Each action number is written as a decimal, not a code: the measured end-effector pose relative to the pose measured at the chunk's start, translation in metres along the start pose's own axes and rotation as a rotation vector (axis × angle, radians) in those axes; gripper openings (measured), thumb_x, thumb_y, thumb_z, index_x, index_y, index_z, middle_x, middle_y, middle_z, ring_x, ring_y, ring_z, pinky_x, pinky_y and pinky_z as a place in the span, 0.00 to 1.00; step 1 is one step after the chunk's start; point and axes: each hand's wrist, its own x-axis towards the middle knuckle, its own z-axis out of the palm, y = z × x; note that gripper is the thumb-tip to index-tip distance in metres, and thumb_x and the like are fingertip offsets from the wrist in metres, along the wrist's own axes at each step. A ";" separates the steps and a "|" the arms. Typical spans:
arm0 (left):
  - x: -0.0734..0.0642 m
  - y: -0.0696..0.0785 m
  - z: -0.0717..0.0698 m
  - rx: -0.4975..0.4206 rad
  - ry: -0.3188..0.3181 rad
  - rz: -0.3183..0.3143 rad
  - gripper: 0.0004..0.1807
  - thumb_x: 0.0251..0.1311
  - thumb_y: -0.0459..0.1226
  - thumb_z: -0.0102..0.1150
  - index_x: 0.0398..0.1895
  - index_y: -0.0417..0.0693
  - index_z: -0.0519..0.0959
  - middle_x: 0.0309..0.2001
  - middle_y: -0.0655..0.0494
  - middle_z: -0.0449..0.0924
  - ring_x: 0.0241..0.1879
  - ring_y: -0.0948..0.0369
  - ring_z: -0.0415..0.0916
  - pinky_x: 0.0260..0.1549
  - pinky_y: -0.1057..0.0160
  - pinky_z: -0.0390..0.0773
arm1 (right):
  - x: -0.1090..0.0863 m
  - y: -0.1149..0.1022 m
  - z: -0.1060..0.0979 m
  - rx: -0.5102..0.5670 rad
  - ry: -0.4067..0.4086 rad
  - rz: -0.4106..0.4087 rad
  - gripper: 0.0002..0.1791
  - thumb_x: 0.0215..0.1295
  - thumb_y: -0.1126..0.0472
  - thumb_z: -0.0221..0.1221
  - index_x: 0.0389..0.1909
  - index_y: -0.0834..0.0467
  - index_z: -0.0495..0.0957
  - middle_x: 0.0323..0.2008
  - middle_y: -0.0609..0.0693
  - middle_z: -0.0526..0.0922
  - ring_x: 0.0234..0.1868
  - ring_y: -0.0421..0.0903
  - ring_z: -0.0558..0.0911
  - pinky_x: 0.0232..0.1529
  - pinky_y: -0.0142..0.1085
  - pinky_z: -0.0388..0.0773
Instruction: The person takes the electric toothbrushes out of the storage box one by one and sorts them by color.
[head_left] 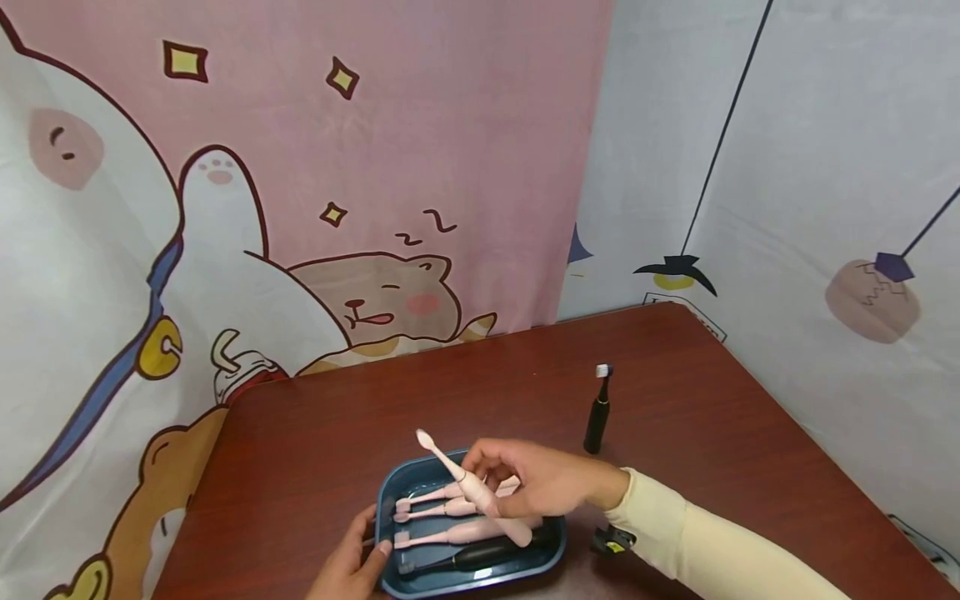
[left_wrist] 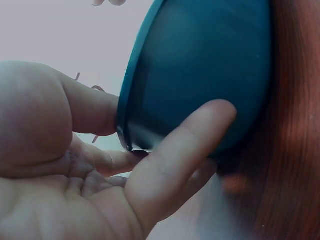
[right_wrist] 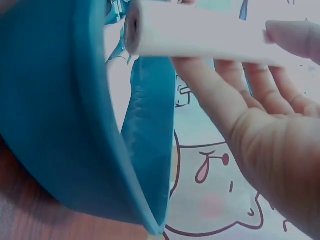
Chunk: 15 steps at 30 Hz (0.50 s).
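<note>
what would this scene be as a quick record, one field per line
left hand: grips the rim of the blue tray
right hand: holds a pale pink toothbrush over the tray
tray contents: at least three pink toothbrushes, one black toothbrush
outside tray: another black toothbrush, to the right
surface: reddish-brown table

Brown table (head_left: pixel 300 458) — pink cartoon backdrop (head_left: pixel 510 167) behind — sleeping animal (head_left: pixel 390 292), yellow stars (head_left: pixel 342 78) printed.
</note>
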 end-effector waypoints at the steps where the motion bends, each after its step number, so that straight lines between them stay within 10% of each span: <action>1: 0.000 0.000 0.000 -0.002 -0.002 -0.008 0.35 0.74 0.38 0.50 0.74 0.34 0.47 0.63 0.21 0.58 0.54 0.39 0.74 0.31 0.50 0.86 | -0.002 0.000 0.000 0.003 0.019 -0.007 0.21 0.64 0.64 0.63 0.56 0.47 0.71 0.48 0.46 0.81 0.47 0.44 0.80 0.46 0.37 0.81; 15: 0.001 0.001 0.000 0.024 0.022 -0.050 0.36 0.73 0.41 0.52 0.75 0.35 0.48 0.65 0.22 0.59 0.54 0.40 0.76 0.32 0.51 0.86 | -0.025 0.001 -0.001 0.094 0.217 -0.099 0.18 0.64 0.67 0.63 0.52 0.54 0.71 0.45 0.59 0.81 0.46 0.48 0.81 0.38 0.42 0.85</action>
